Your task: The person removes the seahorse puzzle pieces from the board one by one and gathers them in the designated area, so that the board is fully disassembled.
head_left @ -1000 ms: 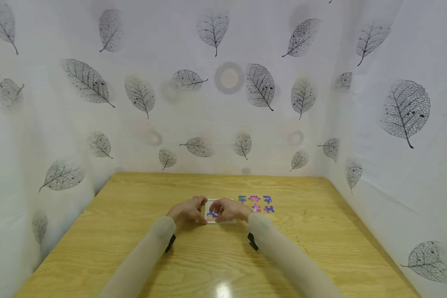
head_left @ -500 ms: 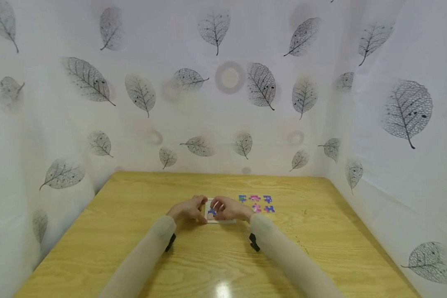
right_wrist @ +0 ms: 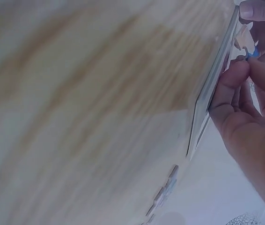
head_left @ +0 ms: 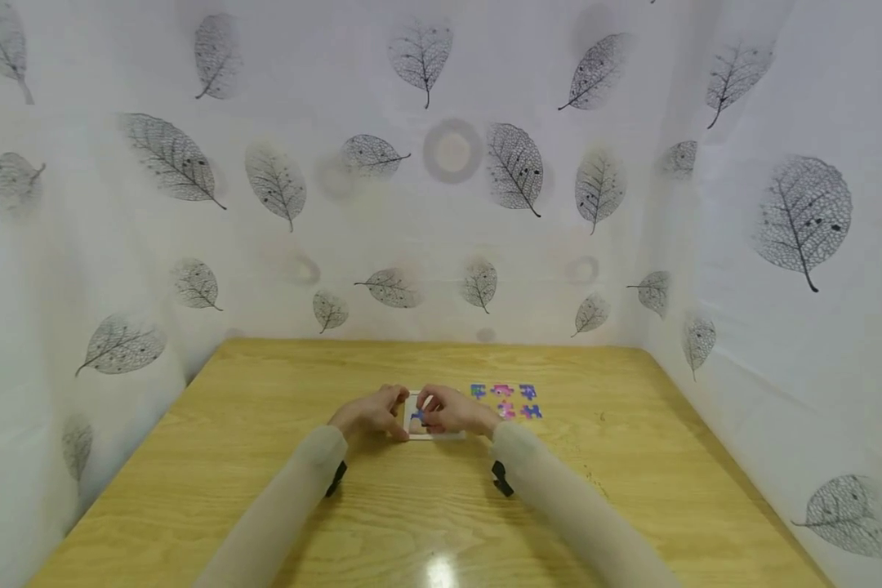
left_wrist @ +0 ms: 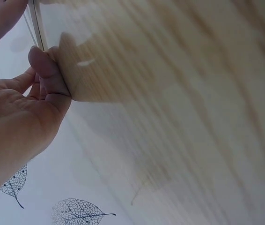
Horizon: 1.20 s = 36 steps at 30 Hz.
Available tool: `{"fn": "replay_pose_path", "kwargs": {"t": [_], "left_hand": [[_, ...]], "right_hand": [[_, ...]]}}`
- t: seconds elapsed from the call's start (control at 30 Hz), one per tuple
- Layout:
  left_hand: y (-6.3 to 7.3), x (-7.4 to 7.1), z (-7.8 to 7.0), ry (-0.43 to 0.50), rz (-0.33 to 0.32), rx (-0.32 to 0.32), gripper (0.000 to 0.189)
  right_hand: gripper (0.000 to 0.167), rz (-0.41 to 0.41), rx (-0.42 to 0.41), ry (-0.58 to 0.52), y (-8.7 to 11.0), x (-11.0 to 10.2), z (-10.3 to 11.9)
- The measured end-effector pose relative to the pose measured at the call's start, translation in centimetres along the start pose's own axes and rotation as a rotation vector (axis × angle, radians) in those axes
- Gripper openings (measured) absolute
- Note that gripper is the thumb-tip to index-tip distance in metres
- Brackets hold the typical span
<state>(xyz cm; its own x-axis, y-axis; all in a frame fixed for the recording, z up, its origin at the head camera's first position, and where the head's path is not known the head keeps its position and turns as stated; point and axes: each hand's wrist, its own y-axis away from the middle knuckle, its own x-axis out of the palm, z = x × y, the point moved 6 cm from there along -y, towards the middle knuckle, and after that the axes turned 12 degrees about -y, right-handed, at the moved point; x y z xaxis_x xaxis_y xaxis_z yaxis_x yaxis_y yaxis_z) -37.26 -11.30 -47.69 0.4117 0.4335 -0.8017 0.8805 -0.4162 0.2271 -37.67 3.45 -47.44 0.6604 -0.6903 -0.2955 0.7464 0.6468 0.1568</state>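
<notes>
My left hand [head_left: 375,410] grips the left side of a small white-rimmed puzzle tray [head_left: 448,437]. In the left wrist view its thumb [left_wrist: 46,70] lies against the tray's edge. Over the tray, my right hand [head_left: 454,411] pinches a blue puzzle piece [head_left: 417,416] between thumb and fingers. From the right wrist, that piece [right_wrist: 253,53] shows blue at the fingertips, and a pale peach part [right_wrist: 243,38] stands up beside it, above the tray's rim [right_wrist: 202,101]. My right hand covers much of the tray's inside.
Several loose pink, blue and purple puzzle pieces [head_left: 503,391] lie in two rows right of the tray, near my right wrist. The wooden table [head_left: 279,371] meets a leaf-patterned white curtain [head_left: 441,245] at the back and sides.
My right hand has shifted slightly away from me, and the blue puzzle piece in its fingers has turned a little. My left hand has stayed on the tray's left side.
</notes>
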Motion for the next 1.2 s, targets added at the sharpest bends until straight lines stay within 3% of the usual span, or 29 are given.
{"fn": "replay_pose_path", "kwargs": {"t": [0.17,0.7,0.97,1.2], "left_hand": [[-0.1,0.2,-0.1,0.001,0.002,0.003,0.079],[-0.3,0.0,-0.4,-0.012,0.006,-0.012,0.081],[-0.5,0.2,-0.3,-0.061,-0.003,-0.019,0.075],[-0.2,0.1,0.0,-0.011,-0.006,-0.035,0.079]], "right_hand": [[0.016,-0.004,0.003,-0.065,0.2,-0.2,-0.5],[0.021,-0.005,-0.065,-0.095,1.8,-1.7,-0.1],[0.028,-0.005,-0.042,-0.067,2.7,-2.7,-0.9],[0.029,-0.021,-0.026,-0.083,3.6,-3.9,-1.1]]}}
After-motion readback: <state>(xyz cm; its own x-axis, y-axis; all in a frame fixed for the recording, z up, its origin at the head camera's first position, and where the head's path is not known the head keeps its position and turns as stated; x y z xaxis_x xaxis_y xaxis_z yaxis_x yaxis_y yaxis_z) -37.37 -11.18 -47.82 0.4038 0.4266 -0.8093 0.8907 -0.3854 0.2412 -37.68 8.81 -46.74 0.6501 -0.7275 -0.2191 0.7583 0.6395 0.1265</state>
